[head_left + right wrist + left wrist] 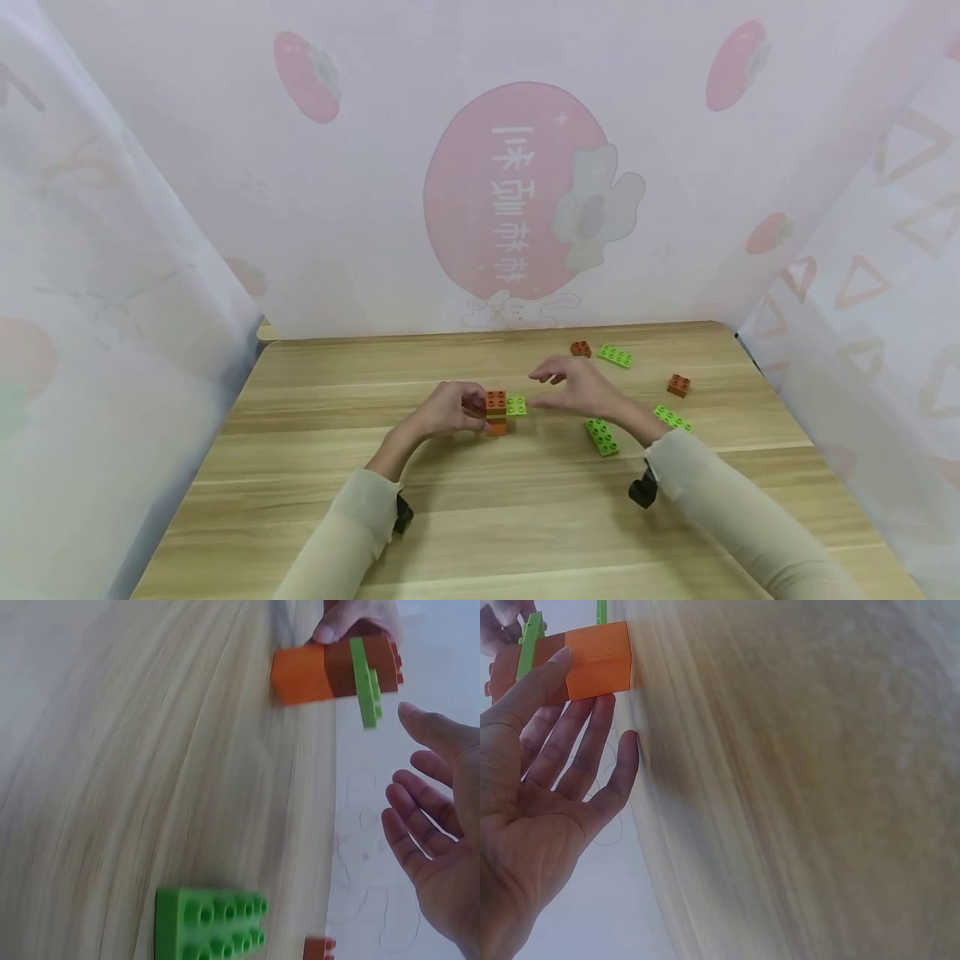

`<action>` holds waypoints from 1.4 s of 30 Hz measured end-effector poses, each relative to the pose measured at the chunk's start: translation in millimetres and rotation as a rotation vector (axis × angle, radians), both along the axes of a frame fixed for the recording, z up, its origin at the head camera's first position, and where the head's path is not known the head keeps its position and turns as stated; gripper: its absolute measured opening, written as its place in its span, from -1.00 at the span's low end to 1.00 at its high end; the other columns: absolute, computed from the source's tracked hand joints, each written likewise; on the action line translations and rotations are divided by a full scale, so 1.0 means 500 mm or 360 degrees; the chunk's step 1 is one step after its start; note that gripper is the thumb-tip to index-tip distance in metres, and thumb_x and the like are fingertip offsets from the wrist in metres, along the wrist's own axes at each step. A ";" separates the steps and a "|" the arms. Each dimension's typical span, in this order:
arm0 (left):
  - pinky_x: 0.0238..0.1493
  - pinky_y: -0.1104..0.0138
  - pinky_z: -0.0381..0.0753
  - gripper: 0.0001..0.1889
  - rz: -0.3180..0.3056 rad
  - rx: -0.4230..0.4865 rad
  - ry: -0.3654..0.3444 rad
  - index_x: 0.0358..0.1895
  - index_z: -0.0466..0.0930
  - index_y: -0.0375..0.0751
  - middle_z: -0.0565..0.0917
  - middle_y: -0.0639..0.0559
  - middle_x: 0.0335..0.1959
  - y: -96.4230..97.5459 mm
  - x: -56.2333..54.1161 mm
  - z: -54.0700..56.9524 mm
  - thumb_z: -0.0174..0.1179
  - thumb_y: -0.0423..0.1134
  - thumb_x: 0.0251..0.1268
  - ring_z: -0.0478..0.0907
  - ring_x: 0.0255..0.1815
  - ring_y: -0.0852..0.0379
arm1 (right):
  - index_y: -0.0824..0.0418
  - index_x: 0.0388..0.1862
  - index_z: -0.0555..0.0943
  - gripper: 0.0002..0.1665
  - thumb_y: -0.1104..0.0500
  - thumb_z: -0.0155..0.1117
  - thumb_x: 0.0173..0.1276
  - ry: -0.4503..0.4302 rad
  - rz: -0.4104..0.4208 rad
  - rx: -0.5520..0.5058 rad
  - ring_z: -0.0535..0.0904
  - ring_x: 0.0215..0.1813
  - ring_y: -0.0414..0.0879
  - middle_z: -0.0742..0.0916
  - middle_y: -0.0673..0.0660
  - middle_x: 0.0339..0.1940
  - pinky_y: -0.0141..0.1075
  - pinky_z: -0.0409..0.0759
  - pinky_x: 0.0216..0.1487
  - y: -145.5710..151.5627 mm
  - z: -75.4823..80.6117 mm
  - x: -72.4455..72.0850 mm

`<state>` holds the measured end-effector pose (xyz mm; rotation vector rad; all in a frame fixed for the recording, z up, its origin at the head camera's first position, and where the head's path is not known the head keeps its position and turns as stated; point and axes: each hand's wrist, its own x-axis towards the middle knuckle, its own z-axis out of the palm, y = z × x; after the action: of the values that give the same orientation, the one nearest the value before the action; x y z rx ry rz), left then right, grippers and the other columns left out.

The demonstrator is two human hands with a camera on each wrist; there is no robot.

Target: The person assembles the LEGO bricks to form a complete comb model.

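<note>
Head view: left hand point(450, 408) pinches toy-brick stack point(496, 402); right hand point(581, 390) wide, empty, just beside. Probably light, stiff; grip orange base brick point(497, 430) sides.

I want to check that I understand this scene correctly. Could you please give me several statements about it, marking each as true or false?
1. The left hand grips the brick stack. True.
2. A thin light-green plate sticks out of the stack towards the right hand. True.
3. The right hand holds a brick. False: it holds nothing.
4. The stack's top brick is green. False: the top brick is reddish-brown.
5. The loose green brick nearest the stack lies left of it. False: that green brick lies to its right.
</note>
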<state>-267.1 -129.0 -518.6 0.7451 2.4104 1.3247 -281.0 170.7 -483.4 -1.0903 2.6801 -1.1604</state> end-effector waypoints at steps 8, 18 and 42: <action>0.00 0.33 0.78 -0.74 0.0009 -0.0050 0.0051 -0.11 0.71 -0.22 0.81 -0.02 -0.13 0.000 0.001 0.000 0.57 -0.38 0.19 0.78 -0.07 0.09 | 0.21 0.15 0.77 -0.51 0.07 0.64 0.29 -0.0005 -0.0044 0.0125 0.73 0.08 0.10 0.80 0.18 0.09 0.01 0.72 0.17 0.058 0.010 0.000; 0.02 0.34 0.78 -0.71 0.0022 -0.0037 0.0009 -0.05 0.72 -0.24 0.81 -0.06 -0.09 0.002 0.000 0.001 0.56 -0.41 0.19 0.79 -0.04 0.06 | 0.32 0.11 0.76 -0.61 0.23 0.58 0.33 0.0027 0.0042 0.0230 0.71 0.08 0.10 0.78 0.25 0.06 -0.02 0.78 0.07 0.139 -0.001 -0.008; 0.01 0.35 0.78 -0.70 0.0001 -0.0029 0.0027 -0.04 0.72 -0.24 0.81 -0.04 -0.09 -0.003 0.000 -0.006 0.57 -0.39 0.19 0.78 -0.05 0.07 | 0.28 0.25 0.72 -0.41 0.38 0.61 0.20 -0.0044 0.0281 0.0528 0.65 0.30 0.19 0.75 0.18 0.24 0.14 0.65 0.30 0.230 -0.034 0.008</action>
<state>-267.1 -130.6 -521.5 0.7537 2.4324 1.3003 -277.1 285.5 -500.5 -1.2078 2.5658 -0.6675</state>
